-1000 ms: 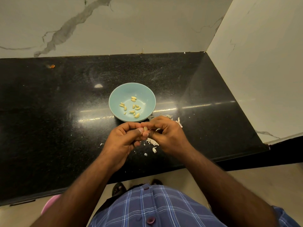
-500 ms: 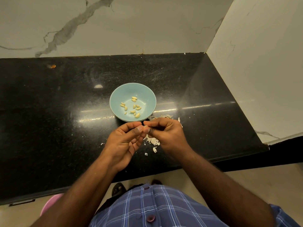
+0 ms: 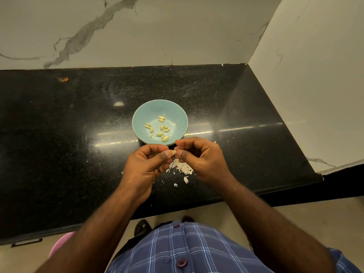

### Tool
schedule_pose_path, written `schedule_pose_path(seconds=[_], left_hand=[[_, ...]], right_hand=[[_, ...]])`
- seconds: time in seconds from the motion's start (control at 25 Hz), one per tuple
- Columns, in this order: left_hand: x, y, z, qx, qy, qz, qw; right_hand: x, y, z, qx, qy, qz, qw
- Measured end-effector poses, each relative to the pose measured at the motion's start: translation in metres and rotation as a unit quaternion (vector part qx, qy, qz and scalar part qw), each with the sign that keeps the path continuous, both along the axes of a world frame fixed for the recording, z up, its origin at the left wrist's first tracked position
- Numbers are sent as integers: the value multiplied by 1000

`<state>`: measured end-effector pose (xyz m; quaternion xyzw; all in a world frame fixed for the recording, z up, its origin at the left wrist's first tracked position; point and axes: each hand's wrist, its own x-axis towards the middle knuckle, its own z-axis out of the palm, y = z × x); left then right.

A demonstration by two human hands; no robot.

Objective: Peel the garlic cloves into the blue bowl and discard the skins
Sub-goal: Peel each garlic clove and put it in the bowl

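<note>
Both hands meet just in front of the blue bowl (image 3: 160,109), above the black countertop (image 3: 59,146). The left hand (image 3: 146,166) curls its fingers and pinches a small pale garlic clove (image 3: 174,153) between thumb and forefinger. The right hand (image 3: 202,160), fingers bent inward, pinches at the same clove from the other side. The glossy, round bowl holds about a dozen peeled cloves (image 3: 160,128), smooth and yellowish. Thin, papery white skins (image 3: 181,168) lie scattered on the speckled polished stone under the hands. Veined marble walls (image 3: 137,30) rise behind. No writing is legible anywhere.
</note>
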<state>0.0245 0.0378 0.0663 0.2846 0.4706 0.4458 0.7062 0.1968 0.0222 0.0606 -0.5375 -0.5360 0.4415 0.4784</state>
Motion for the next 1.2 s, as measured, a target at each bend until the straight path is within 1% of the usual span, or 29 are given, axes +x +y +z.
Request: schedule_pose_path(seconds=[0.24, 0.4, 0.52, 0.68, 0.84, 0.92, 1.08, 1.2], left_hand=[[3, -1, -5, 22, 7, 8, 1000], [2, 0, -7, 51, 39, 0, 998], [3, -1, -7, 63, 54, -11, 996], [3, -1, -6, 51, 30, -28, 998], [5, 0, -4, 32, 31, -13, 999], [7, 0, -2, 27, 28, -12, 999], [11, -1, -2, 20, 23, -7, 1000], [13, -2, -4, 2, 14, 4, 1000]], right_hand=[[-2, -1, 0, 12, -49, -15, 999], [0, 0, 2, 14, -77, 2, 997], [0, 1, 2, 15, -84, -3, 996], [5, 5, 1, 2, -77, -20, 997], [9, 4, 1, 7, -103, 21, 994], [5, 4, 1, 0, -94, 14, 995], [-2, 4, 1, -11, -43, -25, 999], [-6, 3, 0, -13, -34, -51, 998]])
